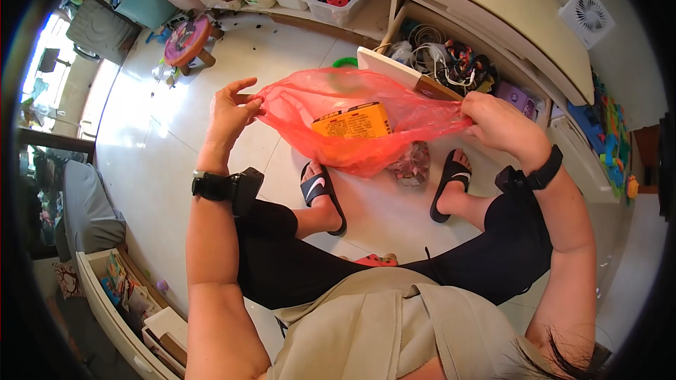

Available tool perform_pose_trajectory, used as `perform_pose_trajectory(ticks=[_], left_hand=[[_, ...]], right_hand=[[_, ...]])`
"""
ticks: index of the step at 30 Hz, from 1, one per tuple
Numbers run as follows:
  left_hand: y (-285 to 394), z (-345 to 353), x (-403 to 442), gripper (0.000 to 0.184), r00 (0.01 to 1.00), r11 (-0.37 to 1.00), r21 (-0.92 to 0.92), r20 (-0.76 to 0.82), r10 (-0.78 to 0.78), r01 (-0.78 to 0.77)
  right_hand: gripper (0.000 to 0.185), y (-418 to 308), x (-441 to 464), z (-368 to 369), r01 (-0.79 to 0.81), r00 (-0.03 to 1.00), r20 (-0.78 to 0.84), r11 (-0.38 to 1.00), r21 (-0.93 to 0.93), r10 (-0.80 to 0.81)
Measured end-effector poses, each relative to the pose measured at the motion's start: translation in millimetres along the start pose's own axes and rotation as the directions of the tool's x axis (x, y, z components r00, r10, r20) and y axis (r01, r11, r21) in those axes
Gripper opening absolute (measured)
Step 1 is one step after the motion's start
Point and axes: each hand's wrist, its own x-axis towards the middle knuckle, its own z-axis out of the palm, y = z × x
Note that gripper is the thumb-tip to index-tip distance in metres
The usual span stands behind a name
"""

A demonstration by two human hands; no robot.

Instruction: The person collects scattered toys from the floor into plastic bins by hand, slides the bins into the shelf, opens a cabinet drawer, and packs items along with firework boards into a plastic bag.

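Stretched between my two hands is a thin red plastic bag [282, 123]. My left hand [231, 114] pinches its left end, thumb and fingers closed on the film. At the other end, my right hand [501, 123] is closed in a fist around the bag's gathered edge. A yellow box [355, 123] with dark printing shows inside or through the bag, near its middle. Below the bag's right part, a clear bag of small brownish pieces [410, 164] is partly covered by the red film; its contents are too small to name.
An open drawer [396, 67] full of cables is just beyond the bag. Storage bins [340, 1] line the low shelf. A small round stool [189, 39] stands at upper left, another open drawer [127, 309] at lower left. My sandalled feet flank the floor below the bag.
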Motion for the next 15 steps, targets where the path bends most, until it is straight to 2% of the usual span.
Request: perform_pose_trajectory(ticks=[1, 3, 4, 6, 7, 9, 10, 11, 13, 15], left_hand=[[-4, -1, 4, 0.056, 1.0, 1.0, 0.0, 0.0, 0.006, -0.006], [-9, -1, 11, 0.051, 0.979, 0.959, 0.204, -0.006, 0.204, -0.199], [-5, -3, 12, 0.049, 0.978, 0.955, 0.21, 0.008, 0.211, -0.208], [6, -12, 15, 0.047, 0.969, 0.941, 0.234, 0.056, 0.24, -0.247], [19, -15, 13, 0.045, 0.957, 0.923, 0.255, 0.101, 0.271, -0.288], [48, -15, 2, 0.043, 0.923, 0.902, 0.218, 0.187, 0.335, -0.372], [63, -12, -8, 0.043, 0.926, 0.907, 0.215, 0.19, 0.326, -0.363], [81, -7, -21, 0.042, 0.914, 0.911, 0.174, 0.237, 0.33, -0.374], [99, 5, -40, 0.037, 0.884, 0.913, 0.109, 0.32, 0.341, -0.392], [98, 19, -49, 0.036, 0.831, 0.856, 0.143, 0.363, 0.421, -0.497]], right_hand=[[0.02, 1, 1, 2, -0.002, 1.0, -0.005, 1.0, -0.002, 0.002], [0.025, 4, 3, 8, 0.106, 0.982, -0.155, 0.993, -0.047, -0.112], [0.025, 3, -1, 8, 0.096, 0.983, -0.15, 0.994, -0.043, -0.102], [0.032, -4, -7, 4, 0.13, 0.946, -0.278, 0.982, -0.137, -0.164], [0.032, -10, -12, -2, 0.121, 0.95, -0.271, 0.983, -0.137, -0.155], [0.04, -27, -23, -16, 0.035, 0.99, -0.13, 0.983, -0.182, -0.059], [0.04, -36, -28, -22, 0.035, 0.997, -0.058, 0.982, -0.184, -0.046], [0.04, -48, -30, -26, 0.04, 0.997, -0.051, 0.983, -0.181, -0.05], [0.038, -77, -30, -32, 0.076, 0.976, 0.211, 0.992, -0.097, -0.054], [0.036, -95, -24, -25, 0.234, 0.946, 0.224, 0.972, 0.028, -0.235]])
